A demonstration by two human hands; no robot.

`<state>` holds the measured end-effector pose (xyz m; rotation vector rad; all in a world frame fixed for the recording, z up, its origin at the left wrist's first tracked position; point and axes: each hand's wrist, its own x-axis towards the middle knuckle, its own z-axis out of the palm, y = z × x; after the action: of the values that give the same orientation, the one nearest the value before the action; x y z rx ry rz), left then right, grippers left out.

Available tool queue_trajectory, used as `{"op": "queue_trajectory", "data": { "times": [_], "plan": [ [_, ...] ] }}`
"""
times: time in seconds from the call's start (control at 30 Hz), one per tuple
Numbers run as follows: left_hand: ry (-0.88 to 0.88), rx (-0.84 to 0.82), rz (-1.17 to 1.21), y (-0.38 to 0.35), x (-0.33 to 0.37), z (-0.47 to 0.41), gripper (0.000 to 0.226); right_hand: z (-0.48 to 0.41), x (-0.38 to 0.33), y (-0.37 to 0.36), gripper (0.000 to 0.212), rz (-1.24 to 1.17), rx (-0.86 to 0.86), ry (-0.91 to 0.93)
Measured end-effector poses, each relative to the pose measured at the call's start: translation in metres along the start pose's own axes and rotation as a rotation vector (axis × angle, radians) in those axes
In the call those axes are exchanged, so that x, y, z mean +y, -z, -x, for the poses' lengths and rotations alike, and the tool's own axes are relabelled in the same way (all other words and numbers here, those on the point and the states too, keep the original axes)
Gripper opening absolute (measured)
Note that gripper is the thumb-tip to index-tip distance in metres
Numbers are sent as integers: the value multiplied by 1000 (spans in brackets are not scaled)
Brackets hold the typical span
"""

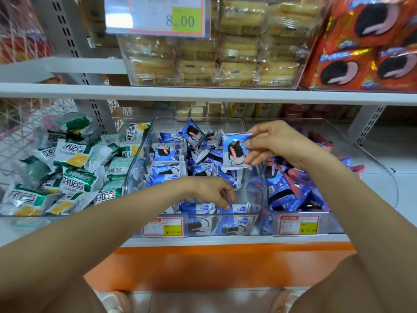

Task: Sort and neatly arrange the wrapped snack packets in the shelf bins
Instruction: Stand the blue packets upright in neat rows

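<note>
Blue-white wrapped snack packet [234,152]: upright above clear plastic bin [135,175], pinched between thumb and fingers of right hand [277,143].
Left hand [212,190]: fingers curled down, pinching front-row blue packet [239,208] inside bin.

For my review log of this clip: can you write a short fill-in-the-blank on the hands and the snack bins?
1. The right hand pinches a ____ and white packet in the air.
2. The left hand pinches a front packet in the ____ of the three clear bins.
3. The green packets lie to the ____ of that bin.
4. The large price sign at the top reads ____.

Missing words: blue; middle; left; 8.00
</note>
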<state>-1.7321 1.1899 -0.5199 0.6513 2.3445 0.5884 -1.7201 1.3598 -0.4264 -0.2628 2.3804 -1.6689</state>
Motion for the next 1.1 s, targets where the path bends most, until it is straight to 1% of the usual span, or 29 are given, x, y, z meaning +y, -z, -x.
{"op": "queue_trajectory", "data": {
  "times": [0.07, 0.1, 0.17, 0.23, 0.3, 0.37, 0.43, 0.5, 0.57, 0.63, 0.77, 0.87, 0.93, 0.97, 1.0, 1.03, 1.1],
  "plan": [
    [8, 26, 44, 1, -3, 4, 31, -3, 2, -2, 9, 57, 33, 49],
    [12, 28, 46, 2, -4, 7, 31, -5, 4, -3, 10, 125, 55, 84],
    [17, 12, 13, 5, -6, 13, 31, -9, 8, -8, 9, 328, 87, 177],
    [9, -11, -39, 8, -4, 23, 32, -12, 12, -14, 10, 564, 61, 276],
    [-9, -16, -71, 11, -2, 33, 33, -14, 14, -21, 14, 841, -19, 333],
    [-30, 1, -97, 14, 1, 44, 31, -20, 16, -29, 19, 1073, -136, 342],
    [-56, 35, -119, 19, 2, 56, 29, -27, 20, -38, 19, 1211, -258, 314],
    [-72, 71, -99, 25, 1, 66, 27, -33, 24, -45, 14, 1307, -342, 274],
    [-70, 134, -46, 33, -2, 76, 25, -37, 25, -50, 13, 1360, -387, 234],
    [-81, 238, -31, 40, -8, 84, 21, -39, 25, -54, 14, 1365, -419, 179],
    [-73, 459, -14, 45, -21, 94, 13, -46, 32, -66, 29, 1304, -580, 8],
    [-28, 689, -127, 47, -30, 98, 11, -51, 38, -70, 40, 1243, -659, -115],
    [26, 861, -233, 53, -41, 100, 16, -50, 36, -69, 43, 1240, -665, -119],
    [62, 915, -275, 57, -48, 100, 20, -49, 35, -69, 43, 1240, -658, -107],
    [100, 937, -308, 61, -55, 100, 26, -48, 35, -70, 42, 1240, -648, -99],
    [138, 924, -339, 64, -61, 98, 32, -47, 35, -70, 40, 1238, -633, -98],
    [192, 814, -400, 70, -67, 95, 41, -48, 38, -70, 38, 1213, -615, -115]
  ]
}}
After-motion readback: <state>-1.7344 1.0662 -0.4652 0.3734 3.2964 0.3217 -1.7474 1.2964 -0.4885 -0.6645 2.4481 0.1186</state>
